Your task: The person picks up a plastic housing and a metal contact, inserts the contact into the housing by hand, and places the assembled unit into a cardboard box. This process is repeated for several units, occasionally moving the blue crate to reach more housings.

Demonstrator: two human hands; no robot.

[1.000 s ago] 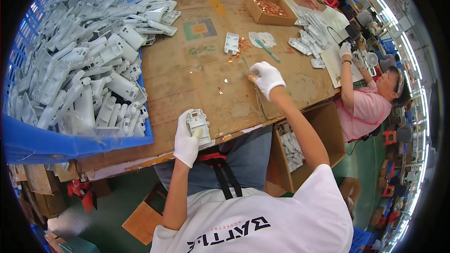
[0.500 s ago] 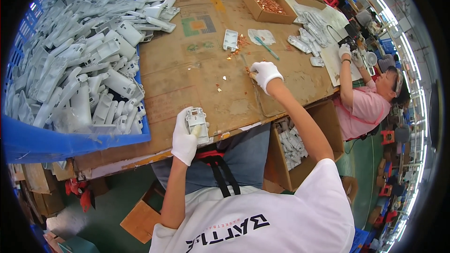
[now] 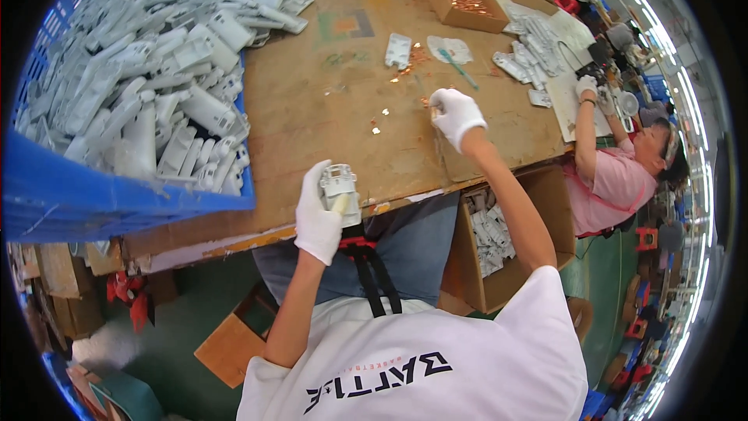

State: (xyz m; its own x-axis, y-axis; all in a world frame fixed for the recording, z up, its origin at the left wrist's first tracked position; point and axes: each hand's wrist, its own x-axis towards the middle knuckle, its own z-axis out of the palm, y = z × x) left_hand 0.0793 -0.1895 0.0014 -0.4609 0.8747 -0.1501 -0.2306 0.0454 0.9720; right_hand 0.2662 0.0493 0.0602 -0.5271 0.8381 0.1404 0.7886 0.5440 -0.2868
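Note:
My gloved left hand (image 3: 317, 224) holds a small white plastic housing (image 3: 340, 187) over the table's front edge, the thumb laid across its face. Small fittings show at the housing's upper end. Further right and farther out, my gloved right hand (image 3: 460, 119) is closed, fingertips pinched low at the tabletop beside a few copper-coloured bits. Whatever the pinch holds is hidden. Beyond that hand lie another white housing (image 3: 398, 50), small loose copper pieces (image 3: 418, 53), a crumpled clear bag (image 3: 452, 48) and a teal pen-like stick (image 3: 461, 72).
A blue crate (image 3: 117, 206) heaped with white plastic housings (image 3: 187, 51) stands at the left. At the back is a cardboard box (image 3: 465, 8) of copper pieces. More housings (image 3: 526, 61) lie at right, near a co-worker in pink (image 3: 615, 183). A carton (image 3: 538, 245) of white parts sits below the edge.
The view has shifted, so the tabletop things appear higher and farther right. Both hands keep nearly the same places over the table. The hands at the far edge have left the view.

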